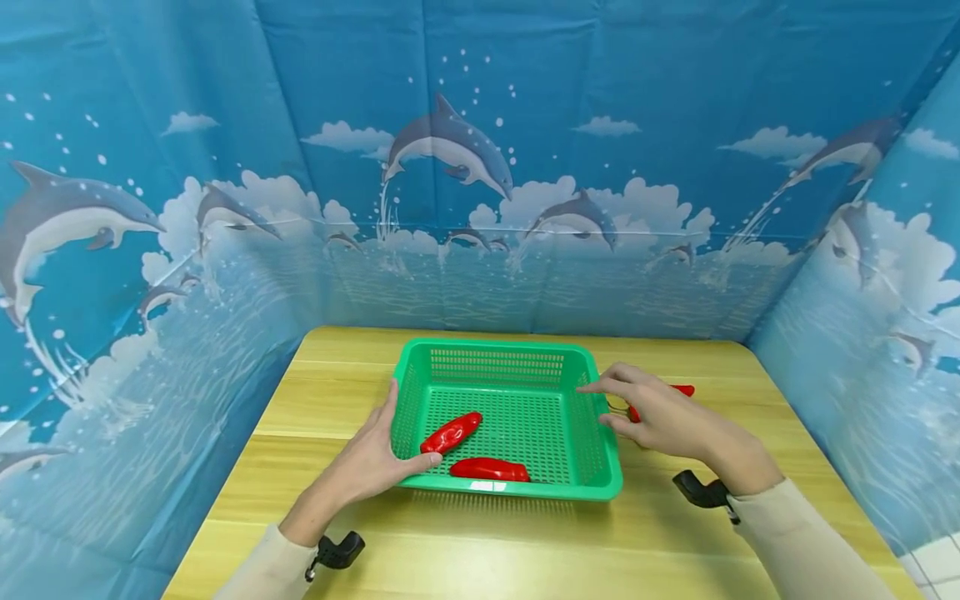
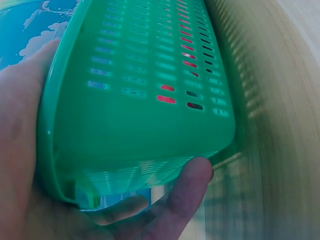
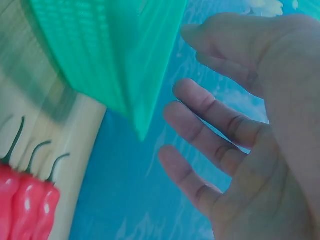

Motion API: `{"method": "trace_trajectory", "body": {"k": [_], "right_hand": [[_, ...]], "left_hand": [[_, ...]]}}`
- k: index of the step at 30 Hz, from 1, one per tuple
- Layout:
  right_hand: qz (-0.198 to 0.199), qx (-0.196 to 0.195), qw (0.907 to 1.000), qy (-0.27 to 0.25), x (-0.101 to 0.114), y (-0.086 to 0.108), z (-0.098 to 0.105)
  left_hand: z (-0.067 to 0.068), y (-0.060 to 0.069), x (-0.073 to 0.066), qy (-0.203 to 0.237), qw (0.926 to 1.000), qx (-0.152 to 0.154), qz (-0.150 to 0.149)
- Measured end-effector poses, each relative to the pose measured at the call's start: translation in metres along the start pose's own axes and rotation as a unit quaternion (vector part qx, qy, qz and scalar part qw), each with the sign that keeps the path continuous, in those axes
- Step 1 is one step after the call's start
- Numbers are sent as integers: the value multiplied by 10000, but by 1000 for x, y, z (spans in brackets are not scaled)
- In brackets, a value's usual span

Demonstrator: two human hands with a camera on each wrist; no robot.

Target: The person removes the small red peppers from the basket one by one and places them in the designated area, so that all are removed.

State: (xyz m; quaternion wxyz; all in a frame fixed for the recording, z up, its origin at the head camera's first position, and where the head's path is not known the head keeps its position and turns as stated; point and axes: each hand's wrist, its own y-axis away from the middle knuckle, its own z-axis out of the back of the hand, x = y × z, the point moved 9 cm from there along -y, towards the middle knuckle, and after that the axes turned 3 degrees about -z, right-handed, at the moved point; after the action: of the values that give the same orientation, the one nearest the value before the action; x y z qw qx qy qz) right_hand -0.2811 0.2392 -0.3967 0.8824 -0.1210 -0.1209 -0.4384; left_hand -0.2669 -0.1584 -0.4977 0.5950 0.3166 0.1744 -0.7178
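Note:
A green plastic basket [image 1: 495,348] with slotted walls sits on the wooden table. Two red chili peppers lie inside, one slanted [image 1: 452,433] and one along the front wall [image 1: 489,469]. At the front left corner my left hand [image 1: 372,458] holds the basket, thumb over the rim and fingers outside; the left wrist view shows fingers [image 2: 192,185] round the corner. My right hand [image 1: 651,412], fingers spread and holding nothing, hovers by the right rim. In the right wrist view it is apart from the basket. Red peppers with green stems [image 3: 30,205] lie beyond it, partly hidden in the head view.
The wooden table [image 1: 480,550] extends around the basket. A blue curtain [image 1: 480,283] printed with dolphins hangs behind and along both sides of the table. Each wrist wears a black camera mount, such as the right one [image 1: 701,490].

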Motion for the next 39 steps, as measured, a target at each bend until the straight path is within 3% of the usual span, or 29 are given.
{"method": "trace_trajectory", "body": {"k": [16,25,39], "right_hand": [[288,1301,9909,-205,43,-48,-41],[223,2024,9764,-725,55,-70,-64],[445,2732,9562,-953,70,-92,-102]], "left_hand": [[0,-2,0,-17,9999,-13,-131],[-1,-2,2,28,9998,-27,-173],[-1,-1,0,89,9998,-9,-151]]}}
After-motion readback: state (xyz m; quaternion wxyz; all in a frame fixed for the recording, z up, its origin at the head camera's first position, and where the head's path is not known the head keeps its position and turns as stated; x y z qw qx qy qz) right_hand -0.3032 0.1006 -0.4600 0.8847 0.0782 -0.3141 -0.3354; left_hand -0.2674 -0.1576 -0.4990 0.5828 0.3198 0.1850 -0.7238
